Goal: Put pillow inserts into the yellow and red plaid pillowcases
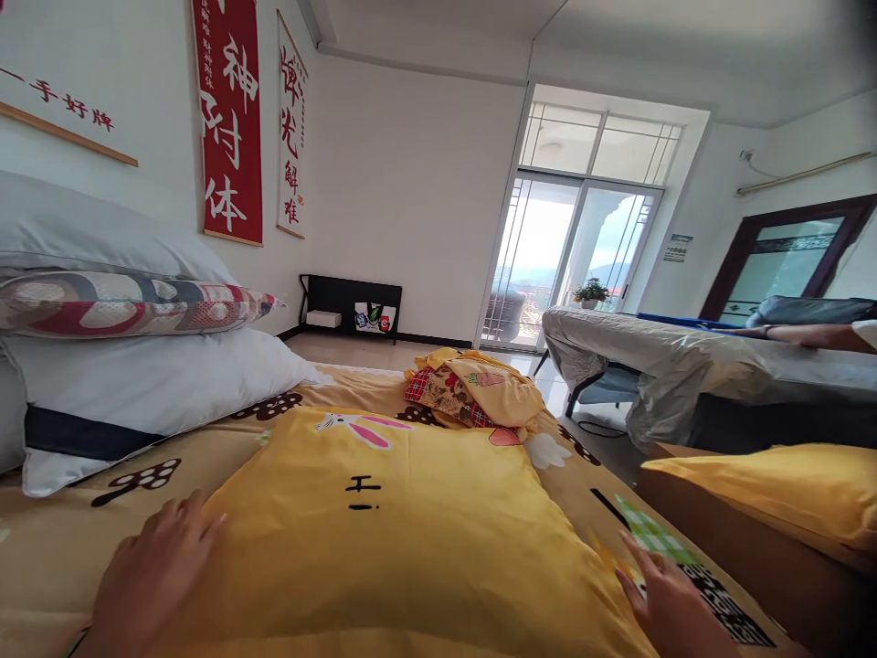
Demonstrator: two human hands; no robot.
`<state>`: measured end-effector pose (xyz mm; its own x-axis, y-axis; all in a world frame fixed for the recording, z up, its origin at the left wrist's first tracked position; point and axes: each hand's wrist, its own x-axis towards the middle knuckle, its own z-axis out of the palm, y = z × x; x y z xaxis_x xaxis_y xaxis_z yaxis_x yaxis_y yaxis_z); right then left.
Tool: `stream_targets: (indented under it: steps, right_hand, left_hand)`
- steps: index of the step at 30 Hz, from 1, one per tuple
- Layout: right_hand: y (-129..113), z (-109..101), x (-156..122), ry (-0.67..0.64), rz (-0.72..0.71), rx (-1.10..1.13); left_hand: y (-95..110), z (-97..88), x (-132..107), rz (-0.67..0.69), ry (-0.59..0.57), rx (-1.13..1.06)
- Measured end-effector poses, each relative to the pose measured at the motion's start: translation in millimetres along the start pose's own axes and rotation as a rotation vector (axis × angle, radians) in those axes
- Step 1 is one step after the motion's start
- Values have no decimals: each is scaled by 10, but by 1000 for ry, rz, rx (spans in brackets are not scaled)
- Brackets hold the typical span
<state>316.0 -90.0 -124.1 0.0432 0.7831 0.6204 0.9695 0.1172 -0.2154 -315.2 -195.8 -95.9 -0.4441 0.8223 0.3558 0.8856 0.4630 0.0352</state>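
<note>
A yellow pillow [411, 557] with a rabbit print and the word "Hi" lies flat on the patterned bedspread [41, 548] before me. At its left edge rests my left hand [154, 567], fingers stretched out and not gripping. My right hand [668, 585] is by the pillow's right side, over the printed bedspread, its fingers apart and holding nothing. Beyond the pillow's far edge sits a crumpled heap of pillowcases [480, 388] in yellow and red-plaid cloth.
White pillows [157, 379] and a patterned pillow [130, 306] are stacked at left. Another yellow pillow [787, 493] lies on a cardboard box [726, 548] at right. Behind it, another person's arm [815, 335] rests over a plastic-covered table [658, 356]. A black shelf [349, 297] stands by the wall.
</note>
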Motion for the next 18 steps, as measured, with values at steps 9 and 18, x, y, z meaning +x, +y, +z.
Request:
stream_targets:
  steps: [9, 18]
  right_hand:
    - [-2568, 225, 827, -252, -304, 210]
    - [-1316, 1030, 833, -628, 50, -54]
  left_hand:
    - [2499, -927, 633, 559, 87, -337]
    - [799, 805, 1160, 1, -349, -257]
